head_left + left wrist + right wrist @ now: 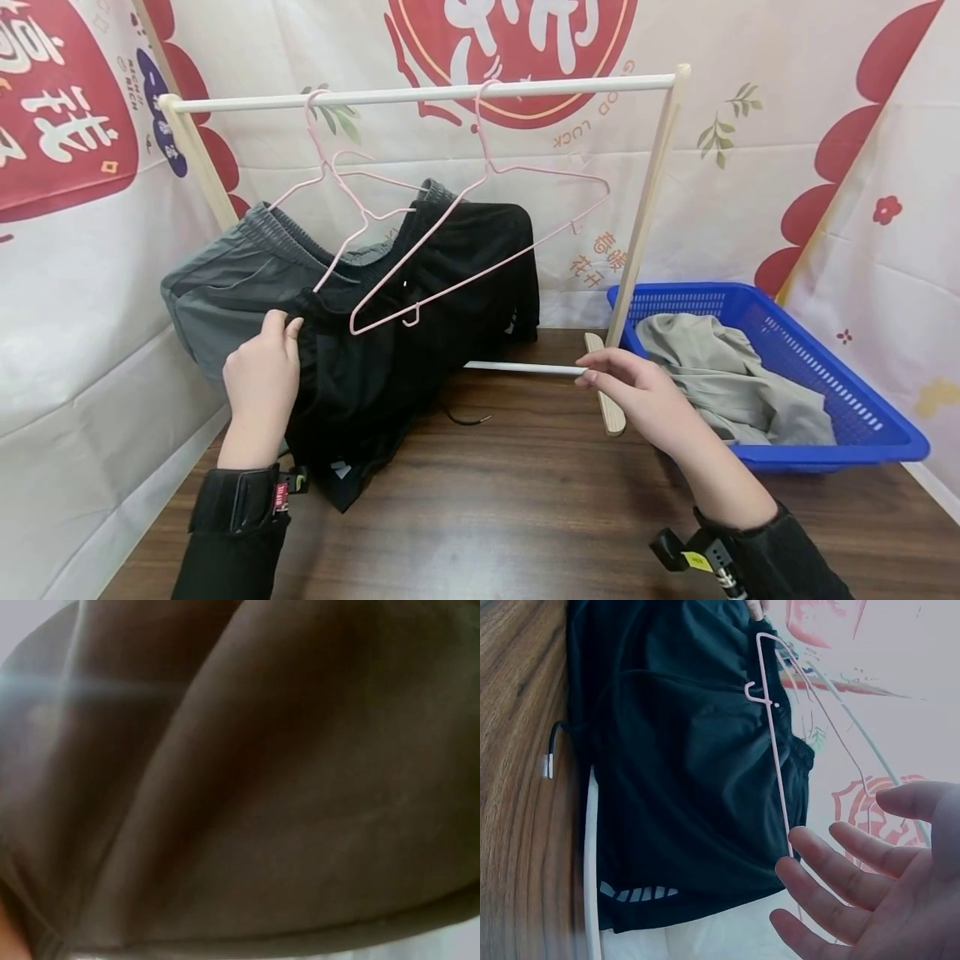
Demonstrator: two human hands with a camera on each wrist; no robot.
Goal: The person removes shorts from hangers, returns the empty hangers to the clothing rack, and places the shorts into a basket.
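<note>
Black shorts (360, 375) hang slanting, their waistband corner pinched by my left hand (262, 379). A pink hanger's lower arm (365, 218) reaches into the waistband. In front of the shorts another pink hanger (482, 137) hangs from the rail with nothing on it. Grey shorts (217, 292) hang behind on the left; dark cloth (262, 787) fills the left wrist view. My right hand (645, 400) holds nothing, its fingers spread and slightly bent. The right wrist view has this hand (885, 885) beside the black shorts (682, 787) and the empty hanger (775, 750).
A rack with a white top rail (577, 86) and wooden posts (648, 200) stands on the brown table (480, 508). At the right, a blue basket (832, 454) holds crumpled beige cloth (735, 383). A printed curtain (750, 208) hangs behind.
</note>
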